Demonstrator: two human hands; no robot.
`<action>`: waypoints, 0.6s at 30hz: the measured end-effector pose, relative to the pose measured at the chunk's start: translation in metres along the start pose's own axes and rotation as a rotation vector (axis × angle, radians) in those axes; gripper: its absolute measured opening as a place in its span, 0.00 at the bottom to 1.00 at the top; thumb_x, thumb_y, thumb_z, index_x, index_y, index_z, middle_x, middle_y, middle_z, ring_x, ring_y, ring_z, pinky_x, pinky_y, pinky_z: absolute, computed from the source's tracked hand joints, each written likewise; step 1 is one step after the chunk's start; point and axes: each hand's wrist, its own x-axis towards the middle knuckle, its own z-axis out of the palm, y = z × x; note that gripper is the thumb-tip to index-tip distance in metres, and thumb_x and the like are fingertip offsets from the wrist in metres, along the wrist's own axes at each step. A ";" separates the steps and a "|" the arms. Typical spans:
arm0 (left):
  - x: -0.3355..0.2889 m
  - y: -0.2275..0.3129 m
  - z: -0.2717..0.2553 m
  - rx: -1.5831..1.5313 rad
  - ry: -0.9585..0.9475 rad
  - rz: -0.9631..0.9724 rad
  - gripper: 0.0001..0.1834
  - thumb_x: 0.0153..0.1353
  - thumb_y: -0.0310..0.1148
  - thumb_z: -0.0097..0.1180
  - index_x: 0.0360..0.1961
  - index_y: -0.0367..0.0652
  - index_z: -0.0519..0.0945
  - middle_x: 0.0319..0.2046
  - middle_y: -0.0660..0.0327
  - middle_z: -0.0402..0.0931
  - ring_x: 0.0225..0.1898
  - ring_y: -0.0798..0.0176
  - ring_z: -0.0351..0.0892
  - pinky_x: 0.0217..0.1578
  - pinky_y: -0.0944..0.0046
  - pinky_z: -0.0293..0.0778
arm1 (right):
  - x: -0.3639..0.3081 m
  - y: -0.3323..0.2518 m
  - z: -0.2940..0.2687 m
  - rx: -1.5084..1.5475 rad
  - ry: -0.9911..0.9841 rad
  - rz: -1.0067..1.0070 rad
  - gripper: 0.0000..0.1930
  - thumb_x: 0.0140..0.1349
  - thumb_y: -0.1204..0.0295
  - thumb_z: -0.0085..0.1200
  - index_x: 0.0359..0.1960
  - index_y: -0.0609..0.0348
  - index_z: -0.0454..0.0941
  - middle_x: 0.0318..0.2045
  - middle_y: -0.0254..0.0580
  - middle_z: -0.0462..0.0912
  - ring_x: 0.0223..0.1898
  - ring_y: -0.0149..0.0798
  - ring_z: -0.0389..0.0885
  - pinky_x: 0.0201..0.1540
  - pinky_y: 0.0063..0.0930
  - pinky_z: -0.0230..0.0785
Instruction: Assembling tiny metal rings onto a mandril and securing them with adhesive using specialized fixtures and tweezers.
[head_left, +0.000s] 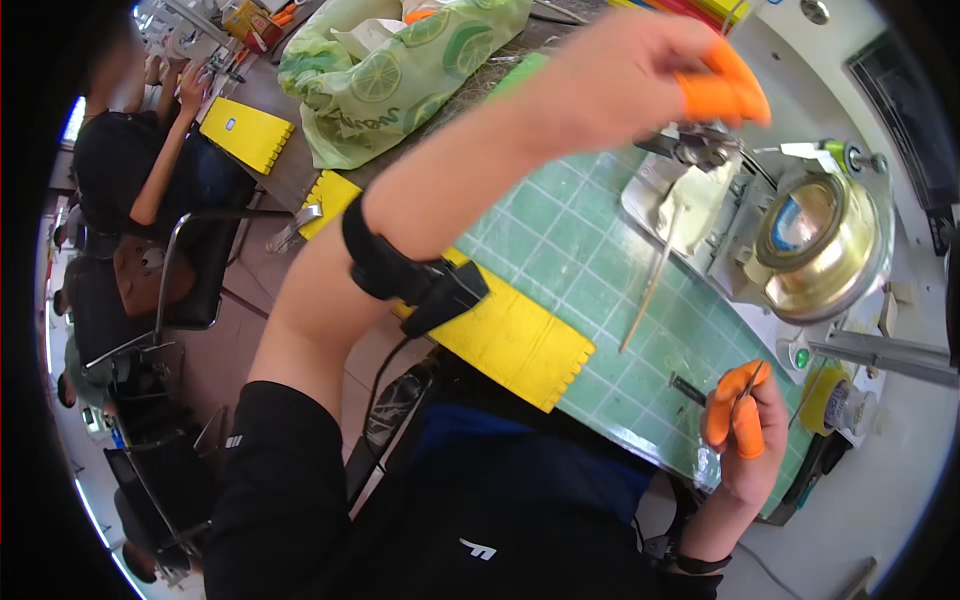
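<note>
My left hand [690,75] reaches across to the upper right, above a small metal clamp-like fixture [705,148]. Orange finger cots cover its thumb and forefinger, whose tips come together in a pinch; motion blurs them, and anything between them is hidden. Low on the right, my right hand [755,430], also in orange finger cots, pinches a pair of thin dark tweezers [746,386] pointing up. A short black stick [688,390] lies beside that hand. On the green gridded mat [560,225], a thin wooden swab [650,290] leans against a pale plate [690,215] below the fixture.
A brass-coloured round pot [815,250] is at the right, with a yellow tape roll [822,400] below it. Yellow strips [520,340] edge the bench. A green patterned plastic bag [400,75] stands at the far side. Another person [125,160] sits at the left near a chair [200,215].
</note>
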 end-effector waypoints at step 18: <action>-0.082 -0.019 -0.076 1.610 -0.464 -0.238 0.17 0.57 0.18 0.51 0.47 0.37 0.80 0.42 0.52 0.79 0.49 0.43 0.80 0.53 0.50 0.75 | 0.005 0.007 -0.015 -1.012 0.262 -0.269 0.14 0.59 0.86 0.59 0.47 0.66 0.79 0.42 0.52 0.80 0.44 0.53 0.81 0.51 0.36 0.73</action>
